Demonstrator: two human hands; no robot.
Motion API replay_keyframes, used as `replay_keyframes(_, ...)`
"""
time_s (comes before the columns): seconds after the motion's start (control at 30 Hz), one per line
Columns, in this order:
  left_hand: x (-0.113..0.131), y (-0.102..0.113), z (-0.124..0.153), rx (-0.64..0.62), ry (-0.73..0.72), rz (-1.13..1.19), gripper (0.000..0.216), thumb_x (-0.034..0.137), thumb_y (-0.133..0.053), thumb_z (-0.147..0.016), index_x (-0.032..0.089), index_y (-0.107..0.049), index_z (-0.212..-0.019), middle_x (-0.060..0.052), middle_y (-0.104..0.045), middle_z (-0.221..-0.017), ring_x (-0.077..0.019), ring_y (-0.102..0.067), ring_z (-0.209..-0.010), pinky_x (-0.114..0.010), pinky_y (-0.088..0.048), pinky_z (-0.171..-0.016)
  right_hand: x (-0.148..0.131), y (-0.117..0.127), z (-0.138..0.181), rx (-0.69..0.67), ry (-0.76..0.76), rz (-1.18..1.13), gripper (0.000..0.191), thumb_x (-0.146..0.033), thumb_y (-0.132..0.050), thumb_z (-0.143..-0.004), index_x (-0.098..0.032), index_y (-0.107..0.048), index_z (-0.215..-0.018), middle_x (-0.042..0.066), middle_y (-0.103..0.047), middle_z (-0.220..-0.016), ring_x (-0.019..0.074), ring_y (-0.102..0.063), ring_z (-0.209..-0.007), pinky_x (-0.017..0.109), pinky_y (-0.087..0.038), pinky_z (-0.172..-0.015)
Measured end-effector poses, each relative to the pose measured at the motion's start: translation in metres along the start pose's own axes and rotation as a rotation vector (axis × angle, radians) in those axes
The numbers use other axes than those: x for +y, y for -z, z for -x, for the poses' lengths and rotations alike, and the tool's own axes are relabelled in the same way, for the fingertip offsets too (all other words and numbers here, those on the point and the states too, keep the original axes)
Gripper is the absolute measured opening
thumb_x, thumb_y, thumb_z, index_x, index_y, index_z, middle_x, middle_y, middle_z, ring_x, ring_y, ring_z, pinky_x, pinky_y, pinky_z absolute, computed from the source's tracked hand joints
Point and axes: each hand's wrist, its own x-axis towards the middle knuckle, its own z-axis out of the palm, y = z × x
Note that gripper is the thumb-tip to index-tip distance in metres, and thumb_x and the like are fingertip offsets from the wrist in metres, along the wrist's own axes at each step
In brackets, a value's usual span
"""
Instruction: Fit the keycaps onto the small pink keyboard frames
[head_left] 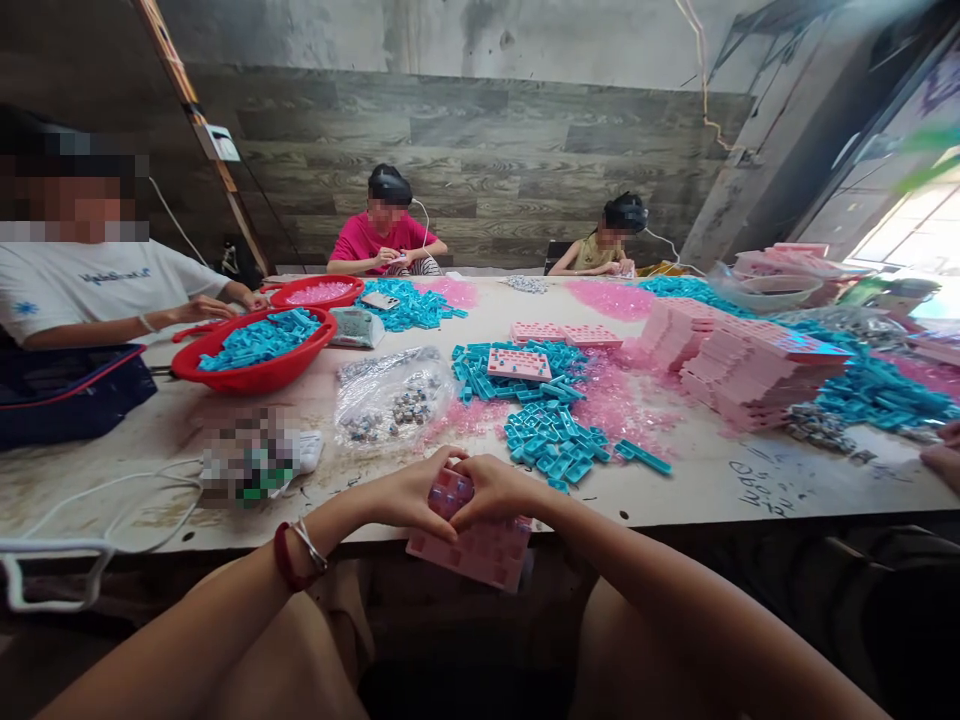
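My left hand (415, 495) and my right hand (496, 489) meet above the table's front edge, making a heart shape. Their curved fingertips touch at the top and the thumbs point together at the bottom. Nothing is held in either hand; the space between thumbs and fingers is open. Below and behind them, a pink plastic plate with square recesses (480, 557) juts past the table edge, partly covered by my hands. Just beyond lie turquoise plastic pieces (559, 440) in a heap, and another pink plate (519, 364) rests on more of them.
Stacked pink plates (757, 370) stand at the right. A clear bag of small metal parts (394, 400) lies left of centre, near a red basket (255, 375) of turquoise pieces. Co-workers sit at the left and far side; another person's hand (943, 455) shows at the right edge.
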Motion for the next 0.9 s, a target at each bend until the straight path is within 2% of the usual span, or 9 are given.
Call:
replay_keyframes(0.27, 0.002, 0.002, 0.008, -0.050, -0.010, 0.003, 0.078, 0.035, -0.075, -0.059, 0.018, -0.033, -0.124, -0.007, -0.053, -0.113, -0.0238, -0.052, -0.103, -0.034, -0.042, -0.087, -0.003, -0.009, 0.003, 0.067, 0.095, 0.010, 0.038, -0.039, -0.073, -0.057, -0.014, -0.065, -0.084, -0.001, -0.060, -0.068, 0.0110, -0.050, -0.058, 0.020, -0.032, -0.050)
replay_keyframes(0.37, 0.001, 0.007, 0.007, 0.021, -0.034, -0.117, 0.081, 0.036, -0.076, -0.057, 0.018, -0.035, -0.125, -0.009, -0.050, -0.118, -0.0252, -0.048, -0.108, -0.037, -0.039, -0.092, 0.002, -0.005, -0.003, 0.065, 0.094, 0.048, 0.044, -0.045, -0.073, -0.056, -0.013, -0.064, -0.085, 0.001, -0.061, -0.071, 0.0128, -0.052, -0.061, 0.021, -0.034, -0.052)
replay_keyframes(0.43, -0.002, 0.012, 0.005, 0.088, -0.066, -0.207, 0.079, 0.033, -0.075, -0.059, 0.018, -0.036, -0.125, -0.009, -0.047, -0.121, -0.0254, -0.045, -0.112, -0.038, -0.037, -0.095, 0.007, 0.000, -0.008, 0.145, 0.116, 0.080, 0.050, -0.047, -0.075, -0.054, -0.014, -0.064, -0.089, 0.002, -0.063, -0.076, 0.0144, -0.054, -0.065, 0.022, -0.036, -0.055)
replay_keyframes(0.5, -0.006, 0.018, 0.004, 0.136, -0.045, -0.280, 0.068, 0.031, -0.072, -0.061, 0.018, -0.042, -0.121, -0.008, -0.049, -0.116, -0.0239, -0.047, -0.107, -0.036, -0.040, -0.090, 0.015, 0.007, -0.013, 0.245, 0.145, 0.091, 0.052, -0.048, -0.075, -0.055, -0.014, -0.063, -0.093, 0.004, -0.064, -0.081, 0.0148, -0.055, -0.068, 0.023, -0.038, -0.057)
replay_keyframes(0.63, -0.013, 0.023, 0.005, 0.179, 0.119, -0.403, 0.049, 0.035, -0.069, -0.061, 0.017, -0.054, -0.104, -0.004, -0.057, -0.099, -0.0206, -0.055, -0.087, -0.030, -0.045, -0.072, 0.041, 0.025, -0.020, 0.403, 0.115, 0.104, 0.027, -0.037, -0.059, -0.078, -0.013, -0.063, -0.090, 0.007, -0.065, -0.084, 0.0142, -0.057, -0.070, 0.025, -0.043, -0.063)
replay_keyframes(0.7, -0.014, 0.021, 0.007, 0.208, 0.155, -0.456, 0.048, 0.037, -0.069, -0.061, 0.017, -0.055, -0.103, -0.005, -0.059, -0.097, -0.0201, -0.055, -0.084, -0.028, -0.045, -0.070, 0.055, 0.032, -0.022, 0.520, 0.092, 0.221, 0.017, -0.025, -0.056, -0.081, -0.014, -0.063, -0.092, 0.008, -0.065, -0.092, 0.0174, -0.057, -0.085, 0.030, -0.043, -0.076)
replay_keyframes(0.73, -0.013, 0.020, 0.008, 0.221, 0.168, -0.481, 0.048, 0.037, -0.068, -0.062, 0.017, -0.055, -0.103, -0.005, -0.059, -0.097, -0.0201, -0.055, -0.084, -0.027, -0.044, -0.069, 0.061, 0.034, -0.022, 0.537, 0.084, 0.281, 0.015, -0.020, -0.056, -0.080, -0.015, -0.063, -0.093, 0.008, -0.065, -0.095, 0.0190, -0.056, -0.092, 0.032, -0.041, -0.081)
replay_keyframes(0.8, -0.010, 0.018, 0.010, 0.246, 0.206, -0.539, 0.045, 0.039, -0.067, -0.063, 0.017, -0.057, -0.100, -0.006, -0.060, -0.097, -0.0205, -0.056, -0.085, -0.027, -0.044, -0.070, 0.069, 0.035, -0.024, 0.504, 0.063, 0.373, 0.017, -0.016, -0.057, -0.078, -0.015, -0.065, -0.094, 0.009, -0.066, -0.097, 0.0206, -0.055, -0.097, 0.033, -0.040, -0.085)
replay_keyframes(0.9, -0.005, 0.020, 0.011, 0.265, 0.236, -0.611, 0.041, 0.044, -0.065, -0.064, 0.017, -0.060, -0.095, -0.006, -0.060, -0.095, -0.0216, -0.056, -0.087, -0.028, -0.043, -0.073, 0.071, 0.033, -0.029, 0.449, 0.013, 0.456, 0.014, -0.017, -0.055, -0.078, -0.014, -0.067, -0.087, 0.010, -0.067, -0.089, 0.0214, -0.057, -0.091, 0.031, -0.041, -0.081)
